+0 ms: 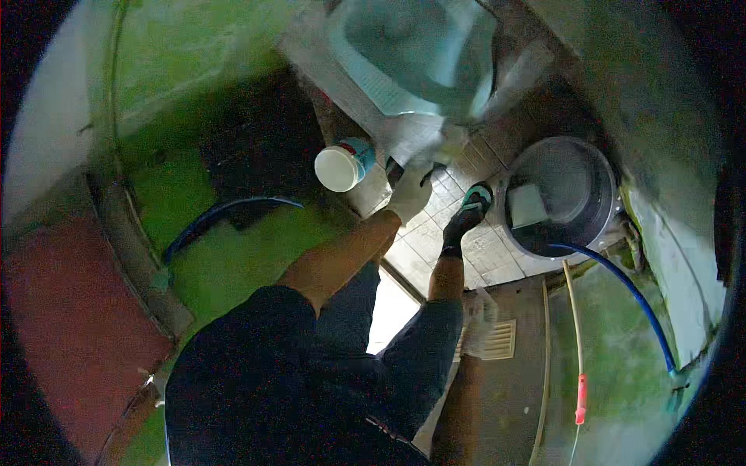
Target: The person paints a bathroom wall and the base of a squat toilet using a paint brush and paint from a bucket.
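My left hand [410, 196], in a pale glove, reaches down over the tiled floor beside my left foot. Its fingers look closed around something I cannot make out. A pale, smeared shape [423, 138] lies just beyond them, in front of a light blue-green squat toilet [371, 81]. Close to the left of this hand stands a white bucket [337, 169] with a blue and red side. My right hand [482, 325] hangs low beside my right knee, over a floor grate. It is pale and blurred by motion, so its fingers cannot be made out.
A large dark round tub [559, 182] holding a pale square piece [528, 205] stands at the right. A blue hose [633, 287] runs into it. Below lies a thin stick [574, 318] with a red handle. My right foot wears a green slipper [475, 203].
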`<state>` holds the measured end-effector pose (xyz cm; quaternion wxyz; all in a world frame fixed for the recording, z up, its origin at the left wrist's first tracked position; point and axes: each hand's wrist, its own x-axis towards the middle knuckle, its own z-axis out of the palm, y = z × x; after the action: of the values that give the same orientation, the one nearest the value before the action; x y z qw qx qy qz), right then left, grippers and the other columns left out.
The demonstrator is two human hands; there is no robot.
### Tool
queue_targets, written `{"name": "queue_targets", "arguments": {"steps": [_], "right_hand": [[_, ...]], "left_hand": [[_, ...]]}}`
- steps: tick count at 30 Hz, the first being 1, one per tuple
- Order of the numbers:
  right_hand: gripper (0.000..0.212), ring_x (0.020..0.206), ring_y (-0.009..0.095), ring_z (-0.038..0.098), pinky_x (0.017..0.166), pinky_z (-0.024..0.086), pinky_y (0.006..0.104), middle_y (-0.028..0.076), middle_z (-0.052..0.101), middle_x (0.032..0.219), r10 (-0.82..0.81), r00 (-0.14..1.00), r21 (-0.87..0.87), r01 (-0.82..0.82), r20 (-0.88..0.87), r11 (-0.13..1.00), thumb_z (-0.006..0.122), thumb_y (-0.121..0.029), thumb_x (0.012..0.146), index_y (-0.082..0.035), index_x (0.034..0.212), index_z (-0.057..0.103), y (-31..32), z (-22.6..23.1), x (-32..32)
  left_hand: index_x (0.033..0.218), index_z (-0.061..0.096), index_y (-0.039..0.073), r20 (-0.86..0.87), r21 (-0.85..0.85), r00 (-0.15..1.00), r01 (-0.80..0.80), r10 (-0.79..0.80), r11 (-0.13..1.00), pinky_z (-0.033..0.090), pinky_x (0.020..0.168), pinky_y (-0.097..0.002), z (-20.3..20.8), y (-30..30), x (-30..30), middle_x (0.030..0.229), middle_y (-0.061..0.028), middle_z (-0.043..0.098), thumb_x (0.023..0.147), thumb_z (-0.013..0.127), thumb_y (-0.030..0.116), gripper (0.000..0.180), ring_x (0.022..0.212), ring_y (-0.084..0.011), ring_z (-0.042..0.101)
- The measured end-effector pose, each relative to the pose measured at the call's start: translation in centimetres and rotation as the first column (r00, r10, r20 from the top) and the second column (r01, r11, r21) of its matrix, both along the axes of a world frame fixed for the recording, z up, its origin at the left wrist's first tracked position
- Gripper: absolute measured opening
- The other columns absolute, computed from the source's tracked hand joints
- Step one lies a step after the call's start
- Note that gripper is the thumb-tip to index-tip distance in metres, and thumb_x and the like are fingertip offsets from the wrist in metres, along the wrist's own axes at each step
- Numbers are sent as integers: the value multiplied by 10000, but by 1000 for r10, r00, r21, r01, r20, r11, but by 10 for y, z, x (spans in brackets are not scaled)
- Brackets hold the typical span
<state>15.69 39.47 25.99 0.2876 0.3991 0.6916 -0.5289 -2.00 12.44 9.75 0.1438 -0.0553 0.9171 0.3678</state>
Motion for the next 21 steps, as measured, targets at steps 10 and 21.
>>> {"name": "queue_targets", "arguments": {"steps": [10,21], "right_hand": [[327,659,103,508,574,440,254,92,595,938,200,980,-178,-193,21,965,492,-271,952,-69,1189,595,-62,113,-74],[477,933,188,566,822,443,304,82,595,1048,434,888,-278,-383,151,881,603,-368,885,-40,1225,536,-97,167,-113]], "left_hand": [[1149,548,11,752,458,625,-722,206,519,490,641,-265,185,39,74,802,-61,658,864,570,146,316,767,-121,622],[935,635,51,690,469,656,-728,307,500,481,672,-409,318,39,81,834,-89,629,845,580,268,241,788,-211,615]]}}
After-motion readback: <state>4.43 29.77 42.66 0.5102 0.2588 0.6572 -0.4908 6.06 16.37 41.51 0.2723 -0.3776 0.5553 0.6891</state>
